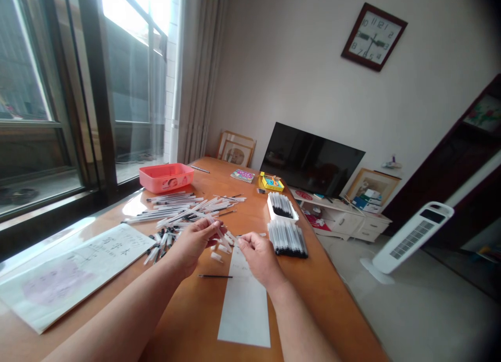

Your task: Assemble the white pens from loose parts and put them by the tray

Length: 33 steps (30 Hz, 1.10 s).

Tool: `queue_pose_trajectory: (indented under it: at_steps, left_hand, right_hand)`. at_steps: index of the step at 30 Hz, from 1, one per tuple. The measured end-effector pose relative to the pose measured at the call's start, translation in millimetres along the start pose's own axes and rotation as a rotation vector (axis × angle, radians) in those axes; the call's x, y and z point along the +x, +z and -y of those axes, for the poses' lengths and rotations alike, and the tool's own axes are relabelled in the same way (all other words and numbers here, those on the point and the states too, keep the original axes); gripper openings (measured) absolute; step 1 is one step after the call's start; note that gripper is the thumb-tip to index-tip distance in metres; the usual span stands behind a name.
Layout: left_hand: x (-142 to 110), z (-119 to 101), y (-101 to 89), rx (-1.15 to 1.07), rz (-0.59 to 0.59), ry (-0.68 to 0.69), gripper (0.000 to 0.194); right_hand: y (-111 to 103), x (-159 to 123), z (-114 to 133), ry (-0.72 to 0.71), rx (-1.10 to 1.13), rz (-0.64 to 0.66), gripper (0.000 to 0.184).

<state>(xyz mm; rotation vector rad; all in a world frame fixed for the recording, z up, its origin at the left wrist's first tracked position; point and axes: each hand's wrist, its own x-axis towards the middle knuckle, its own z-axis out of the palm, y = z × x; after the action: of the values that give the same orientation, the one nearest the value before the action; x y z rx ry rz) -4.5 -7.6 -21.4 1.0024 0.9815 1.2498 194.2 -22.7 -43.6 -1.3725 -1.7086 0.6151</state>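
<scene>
My left hand (191, 244) pinches a white pen barrel (218, 234), which tilts down to the right over the wooden table (250, 195). My right hand (260, 257) hangs close by with its fingers drawn together, and I cannot tell whether they hold anything. A thin black-tipped refill (215, 276) lies on a white paper strip (245, 304) beneath my hands. Several loose white pens (188, 208) are heaped to the left. A bundle of black-tipped pens (287, 238) lies by my right hand, and more stand in a white tray (281, 206).
A lettered sheet on a board (74, 273) covers the table's left side. A red plastic tray (166, 177), a yellow box (271, 182) and a booklet (242, 175) stand farther back. Beyond the table's right edge are a low white cabinet (344, 218) and a tower fan (407, 237).
</scene>
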Motion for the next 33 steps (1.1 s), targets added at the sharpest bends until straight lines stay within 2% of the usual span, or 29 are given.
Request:
queue_pose_trajectory:
  at_steps: [4, 7, 10, 14, 18, 22, 26, 29, 33]
  left_hand:
    - [5, -1, -8.5, 0.014, -0.105, 0.072, 0.049]
    - [7, -4, -13.9, -0.018, -0.17, 0.087, 0.053]
    - [9, -9, -18.9, -0.067, -0.241, 0.085, 0.053]
    - [13, -21, -28.0, -0.158, -0.343, 0.105, 0.05]
    - [19, -29, -41.2, -0.222, -0.445, 0.119, 0.039]
    - [30, -28, -57.6, -0.299, -0.495, 0.126, 0.029]
    - [40, -23, -70.8, -0.342, -0.539, 0.15, 0.026]
    - [42, -22, -75.4, -0.354, -0.549, 0.14, 0.027]
    - [39, -27, -76.3, -0.38, -0.537, 0.127, 0.026]
  right_hand:
    - [-18, 11, -25, 0.115, -0.074, -0.179, 0.028]
    - [-25, 14, -37, 0.174, -0.201, -0.175, 0.023]
    - [-27, 12, -36, 0.196, -0.316, -0.126, 0.022]
    - [-27, 6, -22, 0.166, -0.436, -0.111, 0.02]
    - [-26, 1, -3, 0.038, -0.489, -0.193, 0.02]
    - [-26, -6, 22, -0.099, -0.481, -0.257, 0.021]
    - [-31, -12, 48, -0.156, -0.502, -0.267, 0.021]
    - [-36, -12, 62, -0.166, -0.516, -0.252, 0.02]
    - [-33, -5, 72, -0.165, -0.525, -0.135, 0.019]
